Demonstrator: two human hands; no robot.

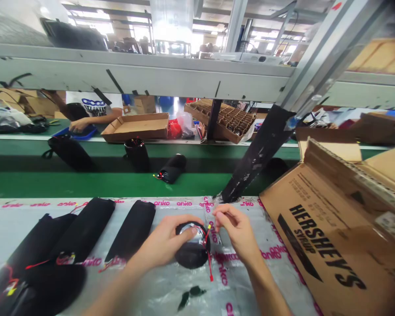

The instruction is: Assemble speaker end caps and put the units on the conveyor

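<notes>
A black cylinder [192,259] stands on the plastic-covered worktop, its open end facing me. Red wires [211,267] and a small yellow connector [209,227] stick out of that end. My left hand [171,237] is closed around the cylinder's left side, with the thumb pressed over the open end. Just right of the wires, my right hand [233,228] has its thumb and index finger pinched together; whether anything small is between them I cannot make out. Several similar black cylinders [131,230] lie to the left, some with wires showing at their near ends.
A cardboard box [335,228] stands at the right beside a slanted black-wrapped post [260,149]. Beyond the worktop runs a green conveyor belt [118,184] carrying more cylinders. Across it, a co-worker's hand [80,126] is over a blue tray, near a shallow carton [141,126].
</notes>
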